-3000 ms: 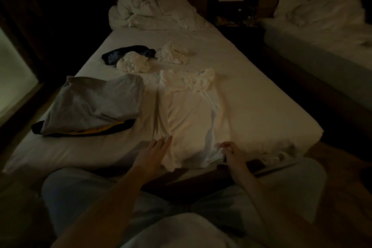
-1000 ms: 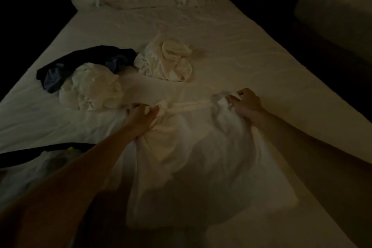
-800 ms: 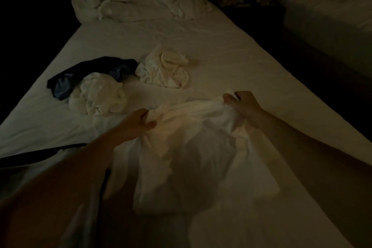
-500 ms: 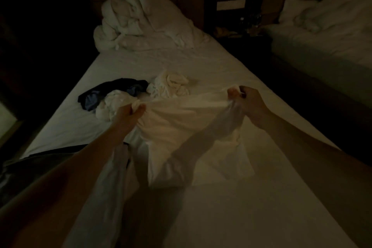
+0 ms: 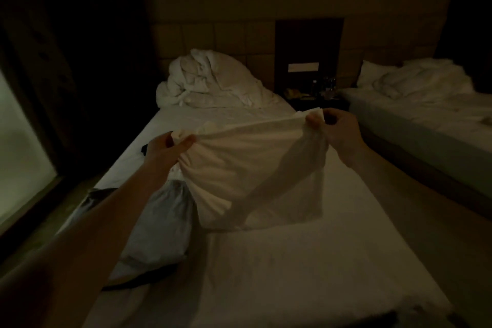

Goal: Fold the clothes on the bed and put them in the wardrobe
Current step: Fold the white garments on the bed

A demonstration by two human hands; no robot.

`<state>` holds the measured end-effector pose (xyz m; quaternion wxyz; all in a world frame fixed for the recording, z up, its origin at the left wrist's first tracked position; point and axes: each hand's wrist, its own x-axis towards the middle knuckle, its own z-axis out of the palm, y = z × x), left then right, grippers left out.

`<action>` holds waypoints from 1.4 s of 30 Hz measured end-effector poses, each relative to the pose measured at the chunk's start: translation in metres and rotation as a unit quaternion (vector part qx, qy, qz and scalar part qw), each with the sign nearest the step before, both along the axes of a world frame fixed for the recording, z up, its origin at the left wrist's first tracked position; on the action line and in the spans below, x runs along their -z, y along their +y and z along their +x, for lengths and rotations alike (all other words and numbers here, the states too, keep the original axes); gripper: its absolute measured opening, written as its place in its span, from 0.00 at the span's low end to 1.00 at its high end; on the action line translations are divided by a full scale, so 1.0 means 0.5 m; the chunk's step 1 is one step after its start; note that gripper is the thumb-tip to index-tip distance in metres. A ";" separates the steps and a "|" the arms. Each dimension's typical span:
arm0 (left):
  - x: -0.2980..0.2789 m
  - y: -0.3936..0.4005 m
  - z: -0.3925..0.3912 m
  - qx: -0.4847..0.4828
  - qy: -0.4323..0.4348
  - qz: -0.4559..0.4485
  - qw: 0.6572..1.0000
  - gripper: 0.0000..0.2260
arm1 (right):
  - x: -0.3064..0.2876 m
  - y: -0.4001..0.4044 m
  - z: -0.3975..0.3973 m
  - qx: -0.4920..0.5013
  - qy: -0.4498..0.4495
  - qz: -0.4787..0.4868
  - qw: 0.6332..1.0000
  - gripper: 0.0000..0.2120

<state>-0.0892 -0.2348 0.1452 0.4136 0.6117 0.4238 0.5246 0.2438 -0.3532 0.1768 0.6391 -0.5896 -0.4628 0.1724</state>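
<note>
The left hand pinches one top corner of a white garment between thumb and curled fingers, and the right hand, at about three o'clock from it and slightly higher, pinches the opposite top corner the same way. Stretched between the two, the garment hangs lifted over the middle of the bed, its top edge taut and its lower part drooping toward the sheet; whether the hem touches the sheet cannot be told in the dim light. At about seven o'clock from the garment, beneath the left forearm, a grey folded garment lies on the bed near its left edge, with a dark piece showing under it. At nine o'clock from the left hand a small bit of dark cloth peeks out on the sheet. At twelve o'clock, at the head of the bed, sits a bunched white duvet. At two o'clock stands a dark nightstand with small objects on it, too dim to identify, and beyond it a second bed with rumpled white bedding. At nine o'clock, along the room's left side, a pale window glows.
</note>
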 end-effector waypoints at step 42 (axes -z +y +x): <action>0.331 0.453 -0.491 -0.125 0.268 -0.187 0.937 0.07 | 0.481 0.626 -0.433 -0.206 0.055 -0.313 0.926 0.12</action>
